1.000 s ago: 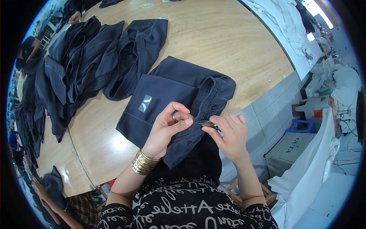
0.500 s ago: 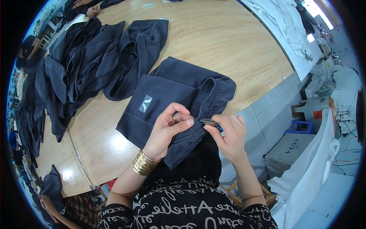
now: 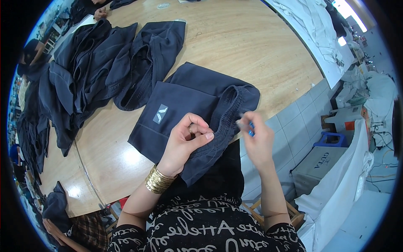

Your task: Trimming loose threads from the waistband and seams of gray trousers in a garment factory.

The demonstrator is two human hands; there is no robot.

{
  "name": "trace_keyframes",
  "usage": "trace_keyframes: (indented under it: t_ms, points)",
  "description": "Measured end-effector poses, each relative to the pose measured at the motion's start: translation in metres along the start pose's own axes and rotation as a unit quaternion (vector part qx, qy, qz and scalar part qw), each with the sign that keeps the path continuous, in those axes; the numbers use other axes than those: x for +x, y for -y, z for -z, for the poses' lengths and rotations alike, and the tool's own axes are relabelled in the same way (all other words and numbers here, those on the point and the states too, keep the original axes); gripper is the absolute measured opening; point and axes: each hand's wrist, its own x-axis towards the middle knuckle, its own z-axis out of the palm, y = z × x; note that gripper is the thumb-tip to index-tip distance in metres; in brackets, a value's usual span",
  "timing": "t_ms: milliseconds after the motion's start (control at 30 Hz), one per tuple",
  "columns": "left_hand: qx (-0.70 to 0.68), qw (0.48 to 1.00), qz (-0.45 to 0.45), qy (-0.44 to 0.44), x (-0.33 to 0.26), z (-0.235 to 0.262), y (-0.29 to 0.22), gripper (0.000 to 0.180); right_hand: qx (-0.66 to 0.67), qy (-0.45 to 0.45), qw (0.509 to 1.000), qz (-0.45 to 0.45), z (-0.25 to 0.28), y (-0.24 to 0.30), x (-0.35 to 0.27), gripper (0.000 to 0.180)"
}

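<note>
Head view — left hand point(image 3: 184, 140) clamped on navy shorts point(image 3: 189, 101), right hand point(image 3: 257, 136) pinched around a small blue tool point(image 3: 251, 128).

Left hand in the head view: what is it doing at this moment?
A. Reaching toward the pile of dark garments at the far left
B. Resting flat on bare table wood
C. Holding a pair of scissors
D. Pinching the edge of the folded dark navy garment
D. The left hand, with gold bangles at its wrist, has its fingers closed on the fabric of the folded dark navy garment near the gathered waistband.
</note>
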Motion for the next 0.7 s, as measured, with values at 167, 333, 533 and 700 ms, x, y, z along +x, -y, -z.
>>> trace_keyframes:
  t_ms: [167,333,533,700]
  points:
    - [0.006,1.000,0.011,0.002,0.001,0.001,-0.001,0.020,0.029,-0.046,0.997,-0.059,0.007,0.002,0.004,0.015]
    - [-0.009,1.000,0.002,-0.001,0.001,0.001,0.000,0.019,0.176,0.043,0.979,-0.092,0.002,0.017,-0.001,0.016]
    - [0.027,0.999,-0.018,0.022,0.003,0.001,0.001,0.023,0.160,0.108,0.978,-0.078,-0.004,0.020,-0.004,0.018]
    - [0.103,0.993,-0.039,0.034,0.002,-0.001,-0.003,0.027,0.117,0.122,0.985,-0.028,-0.004,0.019,-0.006,0.020]
